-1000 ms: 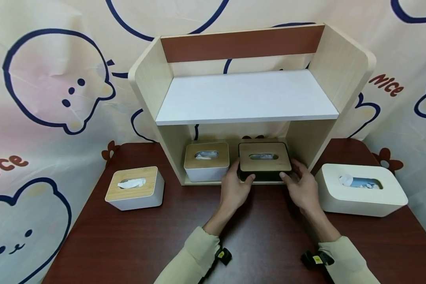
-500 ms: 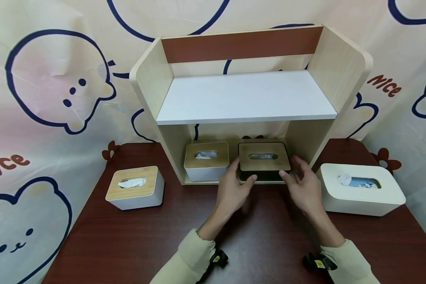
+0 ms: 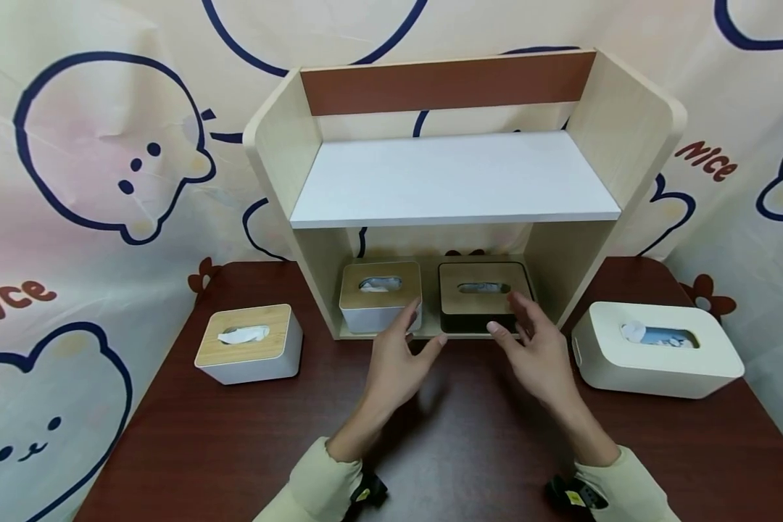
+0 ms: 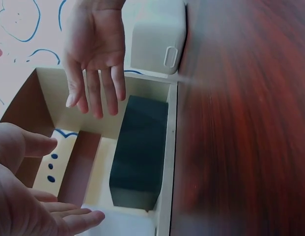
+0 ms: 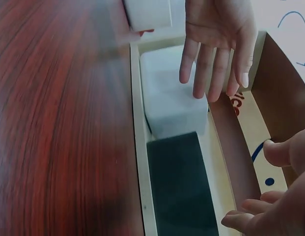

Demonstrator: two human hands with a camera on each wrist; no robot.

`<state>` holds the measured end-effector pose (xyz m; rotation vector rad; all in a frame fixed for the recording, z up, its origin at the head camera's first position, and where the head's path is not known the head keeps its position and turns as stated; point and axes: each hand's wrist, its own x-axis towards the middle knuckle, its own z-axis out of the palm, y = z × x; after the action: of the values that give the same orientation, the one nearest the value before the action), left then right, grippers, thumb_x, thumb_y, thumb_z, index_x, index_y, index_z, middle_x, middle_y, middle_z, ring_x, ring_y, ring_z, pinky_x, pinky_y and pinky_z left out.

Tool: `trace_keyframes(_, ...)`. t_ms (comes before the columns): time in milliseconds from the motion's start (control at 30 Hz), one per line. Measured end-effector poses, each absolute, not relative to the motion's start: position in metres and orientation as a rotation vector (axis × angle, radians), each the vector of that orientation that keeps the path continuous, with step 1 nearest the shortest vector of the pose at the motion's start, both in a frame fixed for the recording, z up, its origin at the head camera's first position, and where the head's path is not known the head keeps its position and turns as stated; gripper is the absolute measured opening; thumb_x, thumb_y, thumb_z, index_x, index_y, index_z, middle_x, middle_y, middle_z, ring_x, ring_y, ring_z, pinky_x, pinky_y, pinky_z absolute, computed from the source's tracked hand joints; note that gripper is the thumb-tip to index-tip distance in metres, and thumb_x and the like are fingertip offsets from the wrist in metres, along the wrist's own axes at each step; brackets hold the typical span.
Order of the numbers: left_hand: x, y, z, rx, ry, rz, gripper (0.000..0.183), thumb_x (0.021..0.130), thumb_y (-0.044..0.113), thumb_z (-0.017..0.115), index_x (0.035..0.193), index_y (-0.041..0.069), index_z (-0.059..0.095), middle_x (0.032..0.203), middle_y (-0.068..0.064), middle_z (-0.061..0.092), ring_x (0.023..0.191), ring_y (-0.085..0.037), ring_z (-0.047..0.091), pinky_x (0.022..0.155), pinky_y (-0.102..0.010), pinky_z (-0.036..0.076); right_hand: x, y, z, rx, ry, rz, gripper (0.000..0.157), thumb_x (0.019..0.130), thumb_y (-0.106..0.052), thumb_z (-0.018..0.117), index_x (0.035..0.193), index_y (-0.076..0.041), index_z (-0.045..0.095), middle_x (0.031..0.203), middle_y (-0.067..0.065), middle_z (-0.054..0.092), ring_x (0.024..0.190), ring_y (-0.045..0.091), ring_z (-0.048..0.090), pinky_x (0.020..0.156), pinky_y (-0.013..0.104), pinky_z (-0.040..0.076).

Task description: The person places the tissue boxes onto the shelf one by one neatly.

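Note:
A dark tissue box [image 3: 473, 322] with a wooden lid sits in the lower compartment of a small shelf unit [image 3: 457, 217]. To its left in the same compartment stands a white tissue box [image 3: 380, 319] with a wooden lid, a narrow gap between them. My left hand [image 3: 398, 366] is held in front of the white box, fingers spread and holding nothing. My right hand [image 3: 538, 355] hovers before the right front of the dark box, its fingers overlapping the lid in the head view. Both wrist views show the palms facing each other with bare fingers.
Another white tissue box [image 3: 248, 344] with a wooden lid rests on the dark red table [image 3: 457, 464] left of the shelf. A larger cream tissue box [image 3: 659, 351] stands at the right. A patterned cloth [image 3: 104, 290] hangs behind.
Both hands have let go of the dark tissue box and drawn back toward me. The left hand has also shifted left. The dark box stays in its place on the shelf.

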<state>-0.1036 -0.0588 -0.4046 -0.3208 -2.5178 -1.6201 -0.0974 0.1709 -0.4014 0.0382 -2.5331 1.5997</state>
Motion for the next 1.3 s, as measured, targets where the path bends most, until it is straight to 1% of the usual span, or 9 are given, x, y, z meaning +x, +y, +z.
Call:
trace_keyframes(267,-0.095,-0.088,-0.403,-0.263,-2.549,-1.608,0.074,0.098,0.021,0.08,0.162,0.005,0.046,0.159,-0.02,0.056,0.147,-0.034,0.056,0.111,-0.048,0.057,-0.101,0.149,-0.401,0.116,-2.522,1.678,0.066,0.107,-0.02,0.07,0.163,-0.002,0.042,0.166,0.022,0.047,0.156,0.039,0.044,0.125,0.051,0.041)
trace_keyframes(367,-0.093,-0.101,-0.405,-0.241,-2.567,-1.548,0.074,0.098,0.023,0.08,0.162,0.006,0.047,0.158,-0.021,0.057,0.147,-0.034,0.057,0.112,-0.051,0.056,-0.101,0.139,-0.402,0.155,-2.546,1.676,0.062,0.106,-0.019,0.07,0.161,-0.003,0.045,0.163,0.021,0.052,0.154,0.037,0.047,0.124,0.049,0.044)
trace_keyframes(500,-0.091,-0.118,-0.408,-0.215,-2.581,-1.465,0.073,0.097,0.023,0.082,0.161,0.006,0.049,0.155,-0.021,0.06,0.144,-0.035,0.059,0.111,-0.055,0.056,-0.102,0.123,-0.404,0.211,-2.561,1.689,0.061,0.105,-0.018,0.072,0.159,-0.003,0.048,0.16,0.019,0.056,0.152,0.036,0.051,0.122,0.048,0.046)
trace_keyframes(733,-0.087,-0.145,-0.408,-0.17,-2.57,-1.45,0.074,0.096,0.016,0.083,0.16,0.003,0.048,0.155,-0.022,0.059,0.136,-0.037,0.066,0.103,-0.05,0.061,-0.104,0.093,-0.405,0.299,-2.54,1.77,0.061,0.101,-0.017,0.077,0.156,-0.004,0.053,0.158,0.016,0.059,0.149,0.033,0.054,0.12,0.048,0.048)
trace_keyframes(933,-0.085,-0.166,-0.402,-0.145,-2.575,-1.458,0.076,0.097,0.013,0.082,0.161,0.001,0.045,0.159,-0.023,0.055,0.142,-0.04,0.06,0.109,-0.052,0.056,-0.103,0.07,-0.408,0.377,-2.539,1.791,0.061,0.1,-0.016,0.078,0.155,-0.003,0.055,0.158,0.015,0.059,0.148,0.034,0.056,0.119,0.05,0.049)
trace_keyframes(1067,-0.082,-0.183,-0.394,-0.107,-2.58,-1.464,0.076,0.099,0.016,0.08,0.164,0.004,0.042,0.162,-0.022,0.052,0.146,-0.041,0.056,0.114,-0.054,0.052,-0.101,0.058,-0.41,0.383,-2.546,1.815,0.061,0.099,-0.016,0.079,0.153,-0.001,0.056,0.156,0.016,0.061,0.147,0.033,0.057,0.119,0.048,0.05)
trace_keyframes(1133,-0.081,-0.191,-0.39,-0.086,-2.578,-1.476,0.074,0.101,0.018,0.078,0.164,0.006,0.041,0.164,-0.021,0.05,0.148,-0.04,0.054,0.116,-0.051,0.05,-0.101,0.052,-0.41,0.387,-2.545,1.827,0.06,0.099,-0.015,0.079,0.153,-0.001,0.056,0.155,0.016,0.062,0.146,0.033,0.057,0.118,0.047,0.05)
trace_keyframes(1200,-0.078,-0.2,-0.386,-0.059,-2.575,-1.472,0.074,0.102,0.02,0.077,0.165,0.008,0.041,0.166,-0.019,0.048,0.151,-0.037,0.051,0.117,-0.045,0.049,-0.101,0.047,-0.411,0.405,-2.536,1.833,0.059,0.099,-0.014,0.08,0.151,0.001,0.057,0.153,0.017,0.063,0.145,0.034,0.058,0.118,0.047,0.051)
trace_keyframes(1300,-0.074,-0.214,-0.381,-0.007,-2.559,-1.464,0.072,0.103,0.022,0.075,0.166,0.01,0.041,0.169,-0.015,0.045,0.154,-0.033,0.048,0.115,-0.029,0.048,-0.102,0.038,-0.413,0.438,-2.529,1.841,0.058,0.099,-0.014,0.079,0.151,0.002,0.057,0.153,0.018,0.063,0.145,0.034,0.059,0.118,0.047,0.051)
